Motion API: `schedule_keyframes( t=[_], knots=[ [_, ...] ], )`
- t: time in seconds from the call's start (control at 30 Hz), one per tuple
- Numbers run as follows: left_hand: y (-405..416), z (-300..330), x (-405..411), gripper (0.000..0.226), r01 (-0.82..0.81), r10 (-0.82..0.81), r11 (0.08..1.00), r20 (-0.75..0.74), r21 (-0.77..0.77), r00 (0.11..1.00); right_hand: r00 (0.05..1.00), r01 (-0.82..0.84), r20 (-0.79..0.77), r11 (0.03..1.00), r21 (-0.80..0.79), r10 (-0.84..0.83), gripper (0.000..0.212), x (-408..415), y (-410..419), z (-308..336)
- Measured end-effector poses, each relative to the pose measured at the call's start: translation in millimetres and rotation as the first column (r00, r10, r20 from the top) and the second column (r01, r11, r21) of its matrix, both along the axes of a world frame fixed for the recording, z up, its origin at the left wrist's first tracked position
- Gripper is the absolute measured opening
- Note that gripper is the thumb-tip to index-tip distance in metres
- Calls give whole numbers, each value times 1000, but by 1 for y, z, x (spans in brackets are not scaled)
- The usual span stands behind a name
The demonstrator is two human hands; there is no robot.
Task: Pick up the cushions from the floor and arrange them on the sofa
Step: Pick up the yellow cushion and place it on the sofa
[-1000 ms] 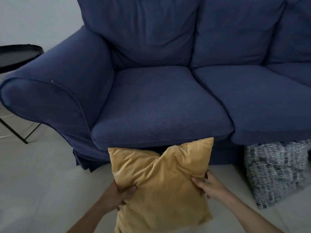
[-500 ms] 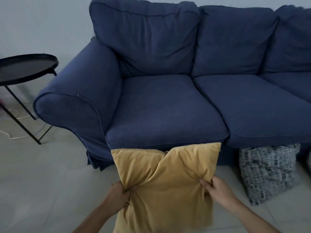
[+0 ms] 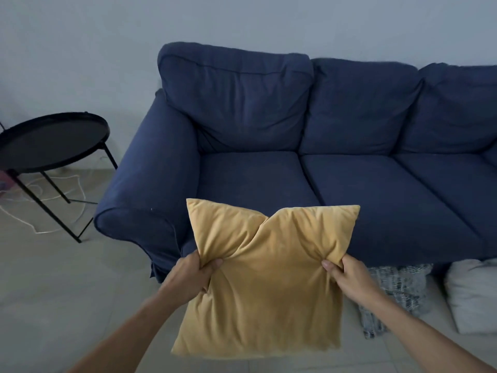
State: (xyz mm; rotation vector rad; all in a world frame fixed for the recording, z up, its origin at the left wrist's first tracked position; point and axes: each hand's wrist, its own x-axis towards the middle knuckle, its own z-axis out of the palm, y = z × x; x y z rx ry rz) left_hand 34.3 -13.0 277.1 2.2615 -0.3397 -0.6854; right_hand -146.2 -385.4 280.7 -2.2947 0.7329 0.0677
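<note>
A mustard-yellow cushion (image 3: 266, 281) hangs in the air in front of the blue sofa (image 3: 269, 181), its top edge overlapping the front of the left seat. My left hand (image 3: 191, 277) pinches its left side and my right hand (image 3: 347, 277) pinches its right side. A black-and-white patterned cushion (image 3: 398, 289) leans on the floor against the sofa's base at the right, partly hidden by my right arm. Beside it a pale grey cushion (image 3: 473, 297) lies on the floor at the right edge.
A round black tray table (image 3: 51, 141) on thin legs stands left of the sofa's armrest, with a white cable (image 3: 53, 197) looped on the floor beneath it. Light floor tiles (image 3: 67, 305) spread in front. A plain wall backs the sofa.
Both hands have raised the yellow cushion from near the floor up to seat height. The view has risen and pulled back, and the grey cushion at the right has come into sight.
</note>
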Motion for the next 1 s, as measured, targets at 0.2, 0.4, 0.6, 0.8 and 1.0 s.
schedule_keyframes(
  t=[0.2, 0.4, 0.6, 0.8, 1.0],
  knots=[
    [-37, 95, 52, 37, -56, 56, 998, 84, -8, 995, 999, 8, 33, 1000, 20, -8, 20, 57, -35, 94],
    [-78, 168, 112, 40, -82, 76, 996, 143, 40, 987, 998, -46, 42, 999, -11, 46, 27, 129, -77, 158],
    [-115, 197, 191, 39, -115, 107, 993, 179, 30, 978, 997, -50, 61, 998, -25, 52, 28, 215, -113, 188],
    [-152, 177, 303, 43, -155, 147, 988, 210, 20, 967, 997, -33, 69, 997, -63, 37, 32, 326, -149, 178],
    [-186, 135, 408, 38, -183, 171, 983, 219, 35, 961, 997, -38, 59, 994, -100, 44, 31, 441, -169, 136]
  ],
)
